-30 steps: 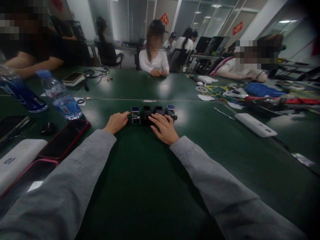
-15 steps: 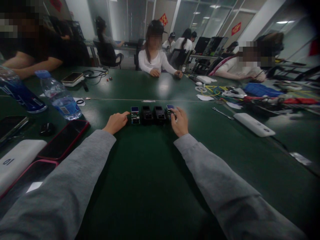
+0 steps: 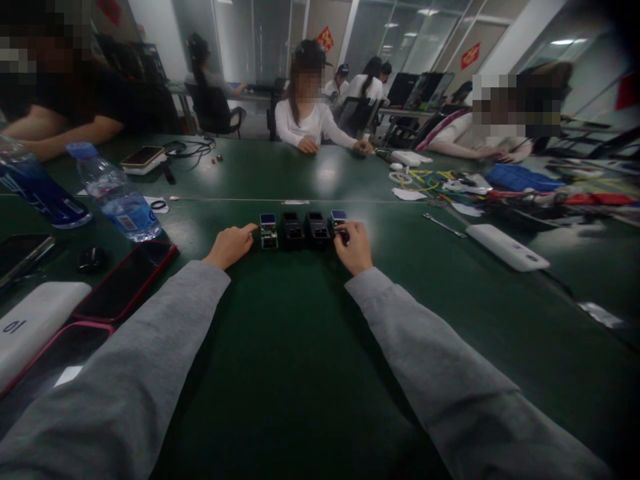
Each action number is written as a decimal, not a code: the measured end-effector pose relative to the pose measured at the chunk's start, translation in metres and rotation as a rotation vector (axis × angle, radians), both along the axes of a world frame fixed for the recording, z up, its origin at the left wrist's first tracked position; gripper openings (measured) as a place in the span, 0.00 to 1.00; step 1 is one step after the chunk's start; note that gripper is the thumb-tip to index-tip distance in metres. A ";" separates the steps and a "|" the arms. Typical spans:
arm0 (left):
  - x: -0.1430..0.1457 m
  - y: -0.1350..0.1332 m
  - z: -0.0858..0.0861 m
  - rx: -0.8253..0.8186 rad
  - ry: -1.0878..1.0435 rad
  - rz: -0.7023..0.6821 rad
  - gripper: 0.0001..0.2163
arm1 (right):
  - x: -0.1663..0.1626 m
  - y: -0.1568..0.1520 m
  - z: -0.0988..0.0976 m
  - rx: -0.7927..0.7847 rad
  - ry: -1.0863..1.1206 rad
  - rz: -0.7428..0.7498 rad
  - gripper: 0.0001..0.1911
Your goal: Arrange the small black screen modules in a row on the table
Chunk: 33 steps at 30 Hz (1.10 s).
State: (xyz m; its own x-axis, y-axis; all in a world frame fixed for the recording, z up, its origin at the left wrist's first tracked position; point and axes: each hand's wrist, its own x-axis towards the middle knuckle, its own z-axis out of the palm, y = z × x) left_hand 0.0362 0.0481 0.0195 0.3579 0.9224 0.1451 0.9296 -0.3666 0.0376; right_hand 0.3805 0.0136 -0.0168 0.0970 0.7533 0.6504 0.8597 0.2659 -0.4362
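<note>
Four small devices stand in a side-by-side row on the green table (image 3: pixel 300 320). At the left end is a bare circuit board with a small dark-blue screen (image 3: pixel 269 232); the middle holds a black casing (image 3: pixel 291 229) and a second black casing (image 3: pixel 317 229). A similar circuit board with a screen (image 3: pixel 338 216) closes the row on the right, partly hidden by fingers. My left hand (image 3: pixel 231 247) has its index finger stretched to the left board's side, holding nothing. Bent round the lower part of the right board, my right hand (image 3: pixel 355 248) closes thumb and fingers on it.
Leftward lie a water bottle (image 3: pixel 117 193), a blue-labelled bottle (image 3: pixel 43 187), a red-edged phone (image 3: pixel 127 280) and a white power bank (image 3: pixel 40 327). On the right are a wrench (image 3: pixel 444 226), a white power strip (image 3: pixel 507 247) and tangled cables (image 3: pixel 445 180). A person (image 3: pixel 306 120) sits opposite.
My right hand's fingers have bent and drawn together at the right board's lower part, where they lay more stretched over it before. My left hand stays by the left board.
</note>
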 end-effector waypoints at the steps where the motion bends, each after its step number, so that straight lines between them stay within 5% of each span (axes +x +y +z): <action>1: 0.000 0.000 0.000 0.000 -0.001 -0.003 0.20 | -0.001 -0.001 0.001 -0.006 -0.015 -0.009 0.10; 8: 0.000 0.000 0.001 0.009 -0.002 0.000 0.20 | -0.007 -0.012 0.015 0.042 -0.122 -0.057 0.13; 13: 0.000 -0.002 0.003 0.000 -0.027 -0.011 0.20 | -0.015 -0.022 0.024 -0.004 -0.249 0.072 0.14; 33: 0.000 -0.001 0.002 0.000 -0.023 -0.009 0.20 | -0.013 -0.018 0.020 -0.070 -0.284 0.098 0.14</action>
State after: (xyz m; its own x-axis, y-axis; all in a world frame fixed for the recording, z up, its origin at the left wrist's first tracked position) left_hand 0.0360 0.0468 0.0218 0.3626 0.9193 0.1531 0.9252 -0.3748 0.0594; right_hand 0.3673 -0.0045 0.0028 -0.1569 0.7943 0.5869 0.9217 0.3312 -0.2020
